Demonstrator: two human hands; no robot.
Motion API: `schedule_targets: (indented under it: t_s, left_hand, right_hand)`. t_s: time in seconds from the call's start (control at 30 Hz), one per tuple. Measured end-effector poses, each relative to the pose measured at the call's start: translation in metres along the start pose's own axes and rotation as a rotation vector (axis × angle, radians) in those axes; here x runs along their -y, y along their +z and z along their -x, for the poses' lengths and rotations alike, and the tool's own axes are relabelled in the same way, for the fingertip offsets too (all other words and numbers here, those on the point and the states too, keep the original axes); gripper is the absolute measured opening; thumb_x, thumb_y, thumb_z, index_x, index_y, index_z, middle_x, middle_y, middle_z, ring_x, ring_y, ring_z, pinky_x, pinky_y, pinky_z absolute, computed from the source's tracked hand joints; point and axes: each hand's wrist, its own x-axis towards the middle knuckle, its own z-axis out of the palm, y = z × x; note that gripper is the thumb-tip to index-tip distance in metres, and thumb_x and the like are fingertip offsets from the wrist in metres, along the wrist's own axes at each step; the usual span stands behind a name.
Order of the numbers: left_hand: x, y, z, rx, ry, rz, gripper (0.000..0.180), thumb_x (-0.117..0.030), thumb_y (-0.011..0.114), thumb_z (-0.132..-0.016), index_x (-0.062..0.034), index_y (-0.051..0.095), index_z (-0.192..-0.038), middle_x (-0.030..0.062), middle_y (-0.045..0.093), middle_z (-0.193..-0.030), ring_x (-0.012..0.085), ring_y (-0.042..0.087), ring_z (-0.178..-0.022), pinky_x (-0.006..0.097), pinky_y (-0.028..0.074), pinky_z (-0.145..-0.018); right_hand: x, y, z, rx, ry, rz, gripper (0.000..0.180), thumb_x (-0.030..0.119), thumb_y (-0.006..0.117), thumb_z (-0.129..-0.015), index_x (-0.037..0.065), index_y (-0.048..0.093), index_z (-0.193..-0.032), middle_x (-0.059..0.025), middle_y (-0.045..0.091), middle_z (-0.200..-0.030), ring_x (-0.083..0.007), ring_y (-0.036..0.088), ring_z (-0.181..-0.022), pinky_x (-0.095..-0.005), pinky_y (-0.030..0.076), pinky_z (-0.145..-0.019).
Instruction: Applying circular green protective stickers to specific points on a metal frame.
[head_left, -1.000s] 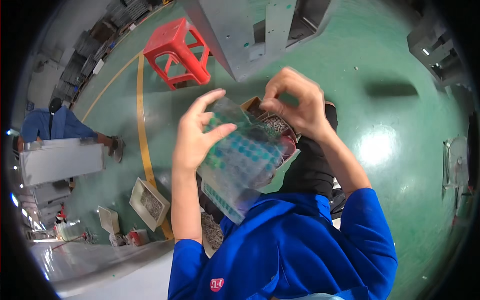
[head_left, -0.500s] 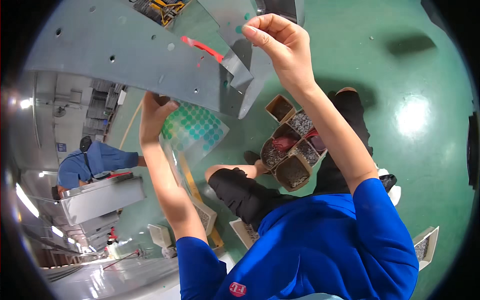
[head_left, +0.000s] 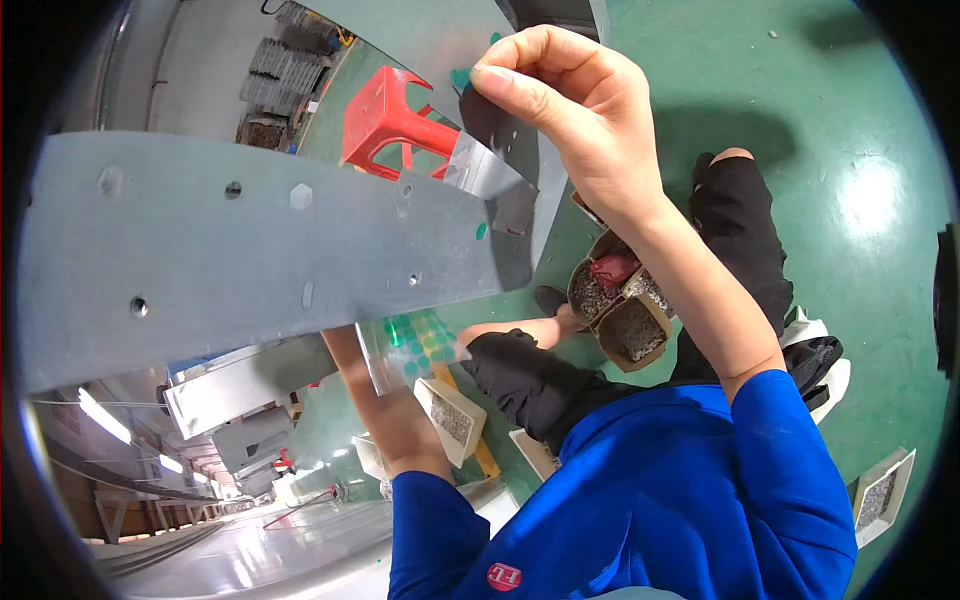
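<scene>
My right hand point(head_left: 585, 110) is raised over the bent end of a large grey sheet-metal panel point(head_left: 230, 260). Its thumb and index finger are pinched together, with a small round green sticker point(head_left: 460, 79) at their tips. My left forearm point(head_left: 395, 420) reaches up under the panel, which hides the hand itself. Beside that forearm hangs a clear sheet of green dot stickers point(head_left: 415, 340), its upper part behind the panel. Another green dot point(head_left: 481, 231) sits near the panel's bent metal tab point(head_left: 485, 170). Holes and studs run along the panel's face.
A red plastic stool point(head_left: 385, 115) stands beyond the panel. On the green floor between my legs are open boxes of small hardware point(head_left: 635, 330), one with a red bag point(head_left: 612, 268). More trays stand at left point(head_left: 450, 420) and far right point(head_left: 882, 497).
The panel has tilted and shifted lower in view, now covering my left hand and much of the sticker sheet. My right hand keeps its pinch, slightly lower. The red stool shows more fully.
</scene>
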Motion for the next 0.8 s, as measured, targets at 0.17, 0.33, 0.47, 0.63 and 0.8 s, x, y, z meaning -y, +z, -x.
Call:
schedule_targets:
  t_s: [0.17, 0.33, 0.47, 0.63, 0.8]
  left_hand:
    - [-0.010, 0.006, 0.011, 0.035, 0.019, 0.105, 0.010, -0.011, 0.062, -0.086, -0.0033, 0.057, -0.088, 0.0075, 0.053, -0.089, 0.0152, 0.053, -0.081, 0.029, 0.046, -0.064]
    - [-0.014, 0.017, 0.014, 0.054, 0.015, 0.177, 0.008, -0.010, 0.060, -0.088, -0.0048, 0.055, -0.084, 0.0069, 0.050, -0.084, 0.0155, 0.051, -0.078, 0.028, 0.045, -0.060]
    - [-0.020, 0.032, 0.013, 0.043, 0.022, 0.199, 0.010, -0.009, 0.058, -0.089, -0.0060, 0.053, -0.081, 0.0064, 0.048, -0.079, 0.0157, 0.049, -0.075, 0.028, 0.044, -0.057]
    - [-0.021, 0.003, 0.015, 0.314, 0.002, 0.059, 0.022, -0.026, 0.053, -0.096, -0.0081, 0.050, -0.109, 0.0036, 0.045, -0.094, 0.0177, 0.048, -0.094, 0.025, 0.051, -0.078]
    - [-0.015, -0.005, 0.002, 0.493, 0.048, 0.129, 0.017, -0.024, 0.054, -0.095, -0.0102, 0.056, -0.104, 0.0028, 0.044, -0.092, 0.0220, 0.043, -0.092, 0.027, 0.053, -0.078]
  right_hand:
    - [0.010, 0.005, 0.005, -0.015, 0.097, -0.064, 0.018, 0.014, 0.072, -0.084, -0.002, 0.069, -0.091, -0.0034, 0.068, -0.080, -0.0069, 0.062, -0.075, -0.0229, 0.051, -0.071]
    - [0.006, 0.009, 0.005, -0.015, 0.086, -0.114, 0.018, 0.014, 0.072, -0.084, -0.002, 0.068, -0.090, -0.0024, 0.067, -0.078, -0.0056, 0.060, -0.072, -0.0213, 0.049, -0.066]
    - [0.006, 0.014, 0.009, -0.037, 0.127, -0.212, 0.019, 0.015, 0.072, -0.084, -0.003, 0.068, -0.089, -0.0020, 0.066, -0.076, -0.0048, 0.059, -0.070, -0.0201, 0.047, -0.062]
    - [0.010, 0.017, 0.012, -0.016, 0.089, -0.159, 0.019, 0.015, 0.072, -0.084, -0.003, 0.068, -0.089, -0.0017, 0.066, -0.076, -0.0042, 0.058, -0.069, -0.0199, 0.047, -0.060]
    - [0.014, 0.017, 0.012, -0.024, 0.043, -0.132, 0.019, 0.015, 0.072, -0.084, -0.003, 0.068, -0.089, -0.0027, 0.066, -0.076, -0.0047, 0.059, -0.069, -0.0204, 0.048, -0.061]
